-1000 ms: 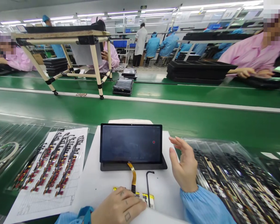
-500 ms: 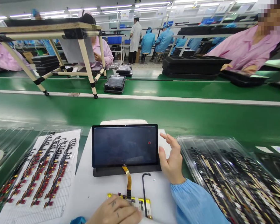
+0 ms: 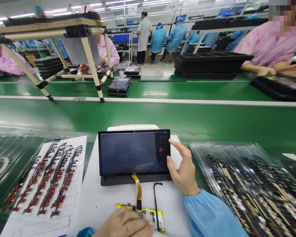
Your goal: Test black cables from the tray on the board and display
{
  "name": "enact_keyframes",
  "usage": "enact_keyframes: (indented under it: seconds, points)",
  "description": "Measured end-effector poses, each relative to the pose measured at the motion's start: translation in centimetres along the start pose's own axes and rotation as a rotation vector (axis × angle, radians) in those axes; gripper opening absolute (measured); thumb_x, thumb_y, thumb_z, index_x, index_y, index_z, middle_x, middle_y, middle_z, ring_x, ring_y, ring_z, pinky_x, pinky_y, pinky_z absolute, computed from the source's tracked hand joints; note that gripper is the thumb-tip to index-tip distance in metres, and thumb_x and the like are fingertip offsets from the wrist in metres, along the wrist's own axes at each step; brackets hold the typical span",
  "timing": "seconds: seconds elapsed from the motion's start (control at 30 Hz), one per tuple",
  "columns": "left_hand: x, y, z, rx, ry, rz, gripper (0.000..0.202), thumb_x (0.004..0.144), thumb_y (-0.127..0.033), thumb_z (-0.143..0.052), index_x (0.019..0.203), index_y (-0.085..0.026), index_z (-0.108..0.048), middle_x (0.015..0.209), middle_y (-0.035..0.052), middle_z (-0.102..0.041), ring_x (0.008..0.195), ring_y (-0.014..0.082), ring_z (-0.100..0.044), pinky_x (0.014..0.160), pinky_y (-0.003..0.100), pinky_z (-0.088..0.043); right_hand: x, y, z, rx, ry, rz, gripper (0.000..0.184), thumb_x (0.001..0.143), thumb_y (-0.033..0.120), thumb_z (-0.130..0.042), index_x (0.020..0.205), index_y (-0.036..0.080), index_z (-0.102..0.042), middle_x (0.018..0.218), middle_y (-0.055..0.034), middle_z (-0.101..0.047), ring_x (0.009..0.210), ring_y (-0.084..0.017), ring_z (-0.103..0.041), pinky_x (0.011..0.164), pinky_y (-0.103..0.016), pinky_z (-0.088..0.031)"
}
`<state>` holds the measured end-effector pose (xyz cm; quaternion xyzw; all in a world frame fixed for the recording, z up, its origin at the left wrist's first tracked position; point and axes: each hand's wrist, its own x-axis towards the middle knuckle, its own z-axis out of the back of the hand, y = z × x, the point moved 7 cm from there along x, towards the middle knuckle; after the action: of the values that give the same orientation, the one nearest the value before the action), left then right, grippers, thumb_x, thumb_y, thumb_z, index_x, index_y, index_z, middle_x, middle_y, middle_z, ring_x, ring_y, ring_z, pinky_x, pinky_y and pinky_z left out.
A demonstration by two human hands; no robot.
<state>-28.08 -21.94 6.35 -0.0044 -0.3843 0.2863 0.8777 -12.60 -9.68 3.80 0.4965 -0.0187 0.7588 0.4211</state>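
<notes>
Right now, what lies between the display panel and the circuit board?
In the head view, an amber flex cable links the display panel to the circuit board across a white sheet.

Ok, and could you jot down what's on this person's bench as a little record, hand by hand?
Left hand: resting on a yellow-edged circuit board
Right hand: open, at the right edge of a dark display panel
Link: amber ribbon cable runs from panel to board
Nearby: black cable; clear tray of cables
Beyond: green conveyor belt
</notes>
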Motion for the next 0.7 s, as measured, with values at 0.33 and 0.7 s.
enact_keyframes:
  seconds: [0.33, 0.7]
  points:
    - [-2.1, 0.3, -1.7, -0.103, 0.083, 0.01, 0.035, 0.099, -0.018, -0.024, 0.105, -0.005, -0.056, 0.085, 0.0062, -0.07, 0.074, 0.0133, -0.062, 0.064, 0.025, -0.047, -0.6, -0.7, -0.5, 0.047, 0.028, -0.009, 0.056, 0.086, 0.022, -0.049, 0.137, 0.025, -0.027, 0.124, -0.0104, -0.049, 0.115, -0.025, -0.048, 0.094, -0.05, -0.043]
    - [-2.8, 0.4, -3.0, -0.044, 0.173, -0.011, 0.046, 0.1, -0.023, -0.012, 0.109, -0.007, -0.053, 0.089, 0.0071, -0.07, 0.075, 0.0141, -0.062, 0.064, 0.026, -0.048, 0.3, 0.2, -1.0, -0.131, 0.144, 0.061, 0.056, 0.087, 0.027, -0.047, 0.138, 0.022, -0.025, 0.128, -0.0082, -0.05, 0.121, -0.024, -0.039, 0.096, -0.045, -0.039]
